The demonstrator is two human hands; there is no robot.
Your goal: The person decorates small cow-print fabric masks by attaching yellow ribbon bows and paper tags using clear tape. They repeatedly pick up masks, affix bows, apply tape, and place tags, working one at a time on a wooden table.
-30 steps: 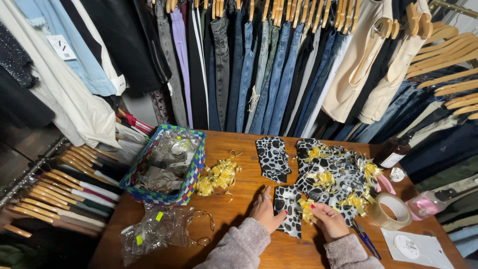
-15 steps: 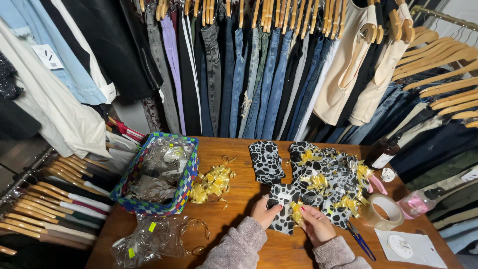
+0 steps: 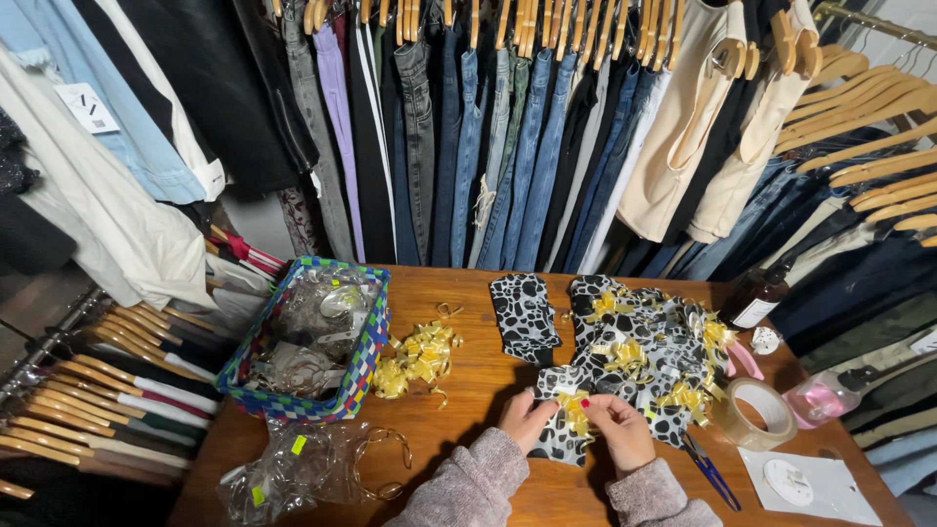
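Note:
Both hands work at the near edge of a wooden table (image 3: 459, 420). My left hand (image 3: 527, 418) and my right hand (image 3: 617, 429) pinch a small black-and-white spotted pouch (image 3: 558, 439) between them, with a yellow ribbon bow (image 3: 576, 408) at its top under my fingertips. Just beyond my hands lies a heap of similar spotted pouches with yellow bows (image 3: 644, 351). One flat spotted pouch without a bow (image 3: 524, 312) lies apart to the left of the heap. A pile of loose yellow ribbon bows (image 3: 418, 356) sits left of my hands.
A blue-green checked basket (image 3: 366, 366) of clear-bagged items stands at the left, with clear plastic bags (image 3: 293, 468) in front. A tape roll (image 3: 752, 413), blue scissors (image 3: 711, 470), white paper (image 3: 810, 483), a brown bottle (image 3: 756, 298) and a pink bottle (image 3: 820, 398) lie right. Hanging clothes surround the table.
The view has tilted and moved slightly. My hands stay on the same spotted pouch and keep working the yellow bow at its top.

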